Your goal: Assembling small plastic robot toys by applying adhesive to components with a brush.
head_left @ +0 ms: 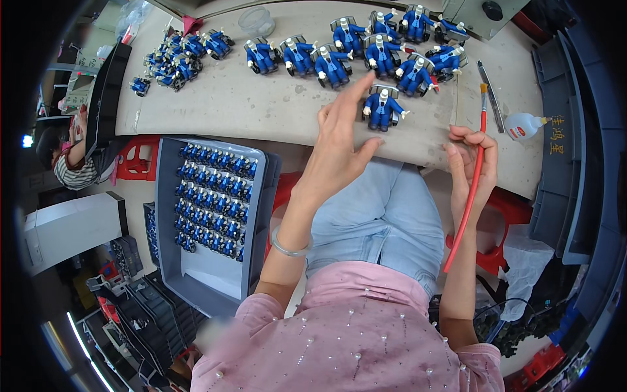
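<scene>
My left hand (341,134) is over the table's near edge, thumb and fingers apart, with nothing in it. Just beyond its fingertips sits a small seated figurine (383,109) in a blue suit, headless with a pale neck peg and pale hands, on a dark wheeled seat. Whether a fingertip touches it, I cannot tell. My right hand (475,171) is closed round a paintbrush (465,225) with a long red handle, its tan bristles pointing away from me. Behind the nearest figurine, several similar ones (332,66) stand in a loose group.
Smaller blue figures (179,55) are heaped at the far left beside a clear cup (256,22). Metal tweezers (491,97) and a white squeeze bottle (522,126) lie on the right. A grey crate (168,228) at my left holds rows of finished-looking figures. Grey bins (555,196) stand right.
</scene>
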Action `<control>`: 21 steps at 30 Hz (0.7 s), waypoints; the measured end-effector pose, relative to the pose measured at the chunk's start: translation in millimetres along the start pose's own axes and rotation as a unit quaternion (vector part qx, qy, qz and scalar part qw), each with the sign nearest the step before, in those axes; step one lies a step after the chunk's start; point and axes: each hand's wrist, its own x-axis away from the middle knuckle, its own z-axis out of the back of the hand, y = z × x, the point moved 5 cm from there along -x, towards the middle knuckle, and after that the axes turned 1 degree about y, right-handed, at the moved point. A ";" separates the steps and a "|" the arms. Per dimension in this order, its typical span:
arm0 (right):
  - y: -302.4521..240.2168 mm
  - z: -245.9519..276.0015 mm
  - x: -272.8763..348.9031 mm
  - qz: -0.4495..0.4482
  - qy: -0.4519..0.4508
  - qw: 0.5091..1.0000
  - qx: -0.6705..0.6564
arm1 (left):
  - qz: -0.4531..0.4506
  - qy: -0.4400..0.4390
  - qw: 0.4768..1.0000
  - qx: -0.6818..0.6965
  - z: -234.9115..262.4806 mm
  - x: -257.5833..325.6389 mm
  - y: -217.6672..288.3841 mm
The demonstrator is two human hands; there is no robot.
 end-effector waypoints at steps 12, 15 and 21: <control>4.1 -0.3 4.2 0.014 -0.005 0.999 0.039 | 0.043 0.010 0.997 0.069 1.4 5.2 -9.9; 5.4 -1.3 6.7 0.018 -0.008 0.999 0.038 | 0.041 0.012 0.996 0.082 0.7 5.6 -11.5; 4.4 -3.4 8.7 0.006 0.011 0.998 0.063 | 0.038 0.022 0.995 0.086 1.8 8.6 -13.4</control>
